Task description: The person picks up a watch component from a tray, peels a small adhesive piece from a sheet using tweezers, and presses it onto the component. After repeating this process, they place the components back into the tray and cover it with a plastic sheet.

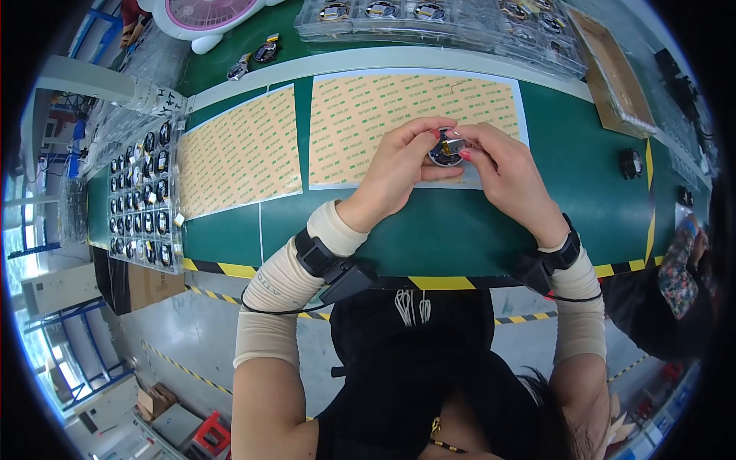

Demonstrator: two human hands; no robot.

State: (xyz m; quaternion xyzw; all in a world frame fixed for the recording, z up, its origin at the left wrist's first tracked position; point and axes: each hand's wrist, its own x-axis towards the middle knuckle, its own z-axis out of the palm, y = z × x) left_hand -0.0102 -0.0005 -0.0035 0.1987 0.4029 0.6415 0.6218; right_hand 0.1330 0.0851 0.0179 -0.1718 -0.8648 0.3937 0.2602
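Note:
Between my two hands is a small round electronic module (pixel 445 153), dark-rimmed with a silvery and yellowish inner part. My left hand (pixel 397 162) grips its left side, thumb on top and fingers curled round the edge. From the right, my right hand (pixel 506 165) pinches at the module with thumb and index finger, partly covering it. Both hands are over the lower part of a tan adhesive-backing sheet (pixel 368 115) printed with green marks. A second such sheet (pixel 241 153) lies to the left on the green table (pixel 429 230).
A clear tray of round modules (pixel 142 192) stands at the left edge, more trays (pixel 429 31) at the back. Loose modules lie at the back left (pixel 266 51) and right (pixel 631 163). A cardboard box (pixel 613 84), a pink-and-white fan (pixel 211 15) and another person's sleeve (pixel 678 276) also show.

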